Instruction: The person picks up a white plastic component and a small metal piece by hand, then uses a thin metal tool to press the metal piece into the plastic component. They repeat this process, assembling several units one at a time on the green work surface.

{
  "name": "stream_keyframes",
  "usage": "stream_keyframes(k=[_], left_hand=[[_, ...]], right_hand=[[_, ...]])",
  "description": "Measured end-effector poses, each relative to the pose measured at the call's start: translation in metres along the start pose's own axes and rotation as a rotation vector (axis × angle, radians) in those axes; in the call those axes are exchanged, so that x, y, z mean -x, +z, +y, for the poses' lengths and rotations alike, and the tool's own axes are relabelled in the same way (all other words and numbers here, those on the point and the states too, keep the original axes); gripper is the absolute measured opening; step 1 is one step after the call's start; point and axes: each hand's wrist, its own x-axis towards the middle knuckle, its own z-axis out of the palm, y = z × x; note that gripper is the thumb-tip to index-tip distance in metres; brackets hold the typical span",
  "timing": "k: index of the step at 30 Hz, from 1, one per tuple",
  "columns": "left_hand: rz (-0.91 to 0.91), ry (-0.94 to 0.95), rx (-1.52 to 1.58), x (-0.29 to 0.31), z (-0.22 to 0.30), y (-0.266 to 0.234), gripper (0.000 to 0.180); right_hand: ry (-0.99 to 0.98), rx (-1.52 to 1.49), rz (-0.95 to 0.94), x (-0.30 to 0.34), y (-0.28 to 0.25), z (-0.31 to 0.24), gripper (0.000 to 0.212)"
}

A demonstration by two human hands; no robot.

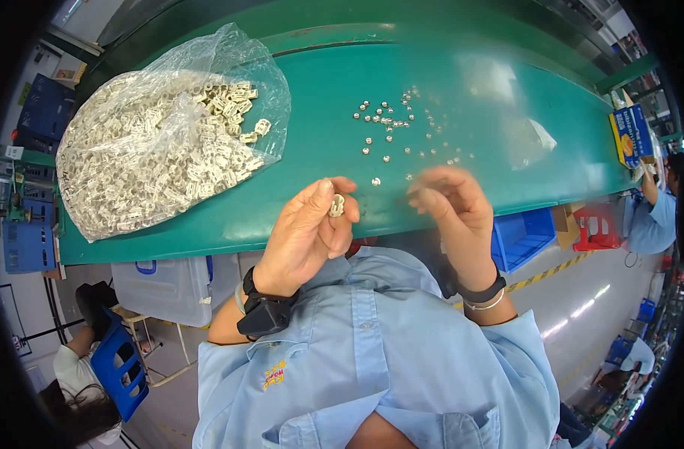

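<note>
My left hand [301, 236] is closed on a small cream plastic part [336, 206], pinched between thumb and fingers above the front edge of the green table [323, 97]. To its right, my right hand [465, 221] hovers over the same edge with its fingers curled toward the thumb. Blur covers those fingertips, so what they hold, if anything, cannot be made out. Beyond both hands, several small shiny metal pieces [387, 121] lie scattered on the tabletop. A large clear plastic bag [271, 82] on the left is full of matching cream parts [162, 150], some spilling toward its mouth.
A hazy smear veils the table's right side. At the far right stands a blue and yellow box [631, 135]. Below the table are a blue bin [523, 238], a red container [596, 228] and a clear storage box [166, 288]. Other people sit at both sides.
</note>
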Motion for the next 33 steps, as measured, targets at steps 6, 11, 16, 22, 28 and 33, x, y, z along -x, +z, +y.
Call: stream_keyframes(k=[6,11,16,22,28,33], left_hand=[[0.025,0.014,-0.050,-0.003,0.002,-0.003,0.034],[0.169,0.028,-0.185,0.001,0.006,0.005,0.024],[0.123,0.044,-0.262,0.011,0.010,0.000,0.023],[0.113,0.137,-0.406,0.012,0.009,0.005,0.030],[0.057,0.231,-0.620,0.014,0.007,-0.016,0.028],[0.078,0.205,-0.463,0.014,0.006,-0.012,0.026]], right_hand=[[-0.027,0.026,0.012,-0.002,-0.002,0.006,0.020],[-0.061,0.217,-0.008,-0.009,-0.002,0.009,0.018],[-0.184,0.409,-0.052,-0.021,0.002,0.015,0.016],[-0.353,0.602,-0.059,-0.030,0.012,0.024,0.015],[-0.404,0.671,-0.053,-0.031,0.016,0.031,0.017],[-0.426,0.678,-0.049,-0.033,0.017,0.032,0.018]])
